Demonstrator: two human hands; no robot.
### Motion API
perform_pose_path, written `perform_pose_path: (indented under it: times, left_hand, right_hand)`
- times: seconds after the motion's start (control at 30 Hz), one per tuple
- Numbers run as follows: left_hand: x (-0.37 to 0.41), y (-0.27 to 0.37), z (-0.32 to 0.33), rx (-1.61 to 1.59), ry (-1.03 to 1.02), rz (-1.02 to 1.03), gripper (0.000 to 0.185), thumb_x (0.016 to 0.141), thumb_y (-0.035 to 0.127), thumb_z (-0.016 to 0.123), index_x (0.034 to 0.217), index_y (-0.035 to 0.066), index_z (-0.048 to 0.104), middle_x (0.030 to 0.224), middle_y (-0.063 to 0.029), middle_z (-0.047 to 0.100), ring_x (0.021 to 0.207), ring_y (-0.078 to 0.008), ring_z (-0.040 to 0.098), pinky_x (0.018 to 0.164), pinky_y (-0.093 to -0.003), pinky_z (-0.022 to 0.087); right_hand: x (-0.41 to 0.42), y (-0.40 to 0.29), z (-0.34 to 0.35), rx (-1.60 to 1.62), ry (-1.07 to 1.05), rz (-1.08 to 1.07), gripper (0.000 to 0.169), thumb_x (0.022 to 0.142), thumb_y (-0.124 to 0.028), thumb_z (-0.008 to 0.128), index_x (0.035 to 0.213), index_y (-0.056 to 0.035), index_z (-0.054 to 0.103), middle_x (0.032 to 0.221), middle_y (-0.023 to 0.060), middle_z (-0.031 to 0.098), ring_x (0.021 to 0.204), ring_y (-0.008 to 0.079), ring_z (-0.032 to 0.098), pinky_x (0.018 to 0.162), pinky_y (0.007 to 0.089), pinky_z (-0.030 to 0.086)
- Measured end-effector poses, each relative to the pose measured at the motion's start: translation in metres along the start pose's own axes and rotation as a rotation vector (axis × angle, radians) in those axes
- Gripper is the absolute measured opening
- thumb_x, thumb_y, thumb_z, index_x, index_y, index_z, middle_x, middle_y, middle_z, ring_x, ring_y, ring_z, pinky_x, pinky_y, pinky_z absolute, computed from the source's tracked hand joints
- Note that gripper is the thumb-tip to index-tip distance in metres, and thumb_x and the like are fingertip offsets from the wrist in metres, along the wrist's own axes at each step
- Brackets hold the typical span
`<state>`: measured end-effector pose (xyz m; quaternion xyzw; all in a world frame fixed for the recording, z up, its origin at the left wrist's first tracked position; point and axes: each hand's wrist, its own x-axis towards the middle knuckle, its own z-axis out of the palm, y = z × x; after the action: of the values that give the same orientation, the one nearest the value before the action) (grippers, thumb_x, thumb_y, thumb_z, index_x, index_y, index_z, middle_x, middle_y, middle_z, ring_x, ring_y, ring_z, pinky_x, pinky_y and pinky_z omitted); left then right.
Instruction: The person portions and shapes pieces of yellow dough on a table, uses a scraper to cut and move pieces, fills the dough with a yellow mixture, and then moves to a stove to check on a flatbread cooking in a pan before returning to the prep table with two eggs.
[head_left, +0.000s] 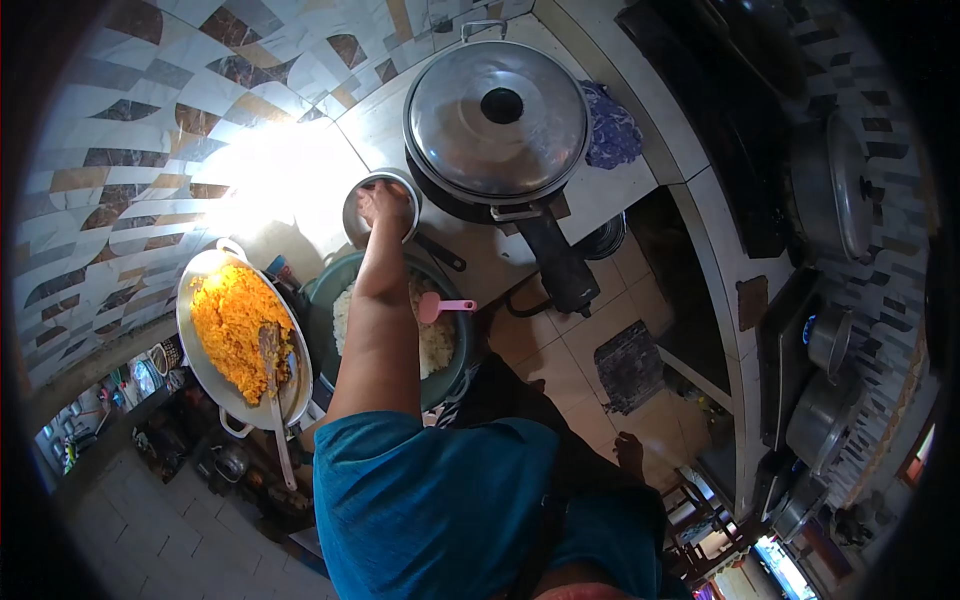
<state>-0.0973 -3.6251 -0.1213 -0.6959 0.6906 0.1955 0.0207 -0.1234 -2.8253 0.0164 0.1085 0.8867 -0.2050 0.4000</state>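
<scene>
My left hand (386, 204) reaches down inside a small metal saucepan (414, 184) with a black handle. Its fingertips are partly hidden, so whether they hold anything is unclear. Beneath my forearm is a green basin (328, 289) of white cooked rice (439, 349), with a pink plastic scoop (435, 306) lying on the rice. To the left of the basin, a two-handled metal pan (303, 386) contains orange rice (232, 322). A long-handled turner (279, 424) rests in that pan. My right hand is out of view.
A large lidded pot (457, 150) with a thick black handle (559, 274) stands beyond the saucepan. Behind it lies a purple cloth (615, 127). Across the floor, pots (829, 341) sit on a stove, where a blue flame burns. A dark mat (630, 367) lies on the tiles.
</scene>
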Motion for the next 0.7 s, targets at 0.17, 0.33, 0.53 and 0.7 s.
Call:
perform_pose_path:
  times: [0.17,0.33,0.53,0.7]
  left_hand:
    - [-0.011,0.007,-0.002,0.139,-0.038,0.121,0.055,0.072,0.044,0.063,0.116,0.011,0.059,0.126,-0.0238,0.044,0.116,-0.0416,0.047,0.098,-0.0464,0.039]
    - [-0.033,0.002,-0.077,-0.062,-0.212,0.228,0.067,0.057,0.045,0.076,0.109,0.007,0.062,0.103,-0.0206,0.062,0.102,-0.0331,0.059,0.09,-0.0379,0.046]
    - [-0.013,-0.045,-0.112,-1.244,-0.66,-0.058,0.062,0.072,0.039,0.076,0.12,0.008,0.053,0.107,-0.0124,0.058,0.092,-0.0221,0.058,0.076,-0.0319,0.051]
    - [-0.018,-0.073,-0.119,-0.772,-0.564,0.613,0.066,0.079,-0.013,0.057,0.136,0.016,0.04,0.131,-0.0038,0.043,0.11,-0.0231,0.053,0.084,-0.0283,0.05]
  right_hand:
    - [0.001,0.009,-0.001,-0.035,-0.003,0.049,0.033,0.085,-0.022,0.06,0.11,-0.0004,0.061,0.088,0.0175,0.066,0.071,0.0204,0.065,0.07,0.0329,0.051]
    - [-0.004,-0.016,-0.011,0.03,0.053,-0.114,0.032,0.088,-0.022,0.059,0.112,-0.0016,0.06,0.085,0.0145,0.065,0.072,0.02,0.064,0.07,0.0326,0.051]
    - [-0.01,-0.016,0.007,0.206,0.073,-0.101,0.032,0.088,-0.02,0.061,0.115,-0.0033,0.058,0.087,0.0079,0.065,0.071,0.016,0.063,0.068,0.0303,0.051]
    - [-0.005,0.033,0.021,0.223,0.11,-0.148,0.033,0.086,-0.02,0.063,0.114,-0.0039,0.059,0.088,0.0098,0.066,0.07,0.0168,0.064,0.063,0.0314,0.052]
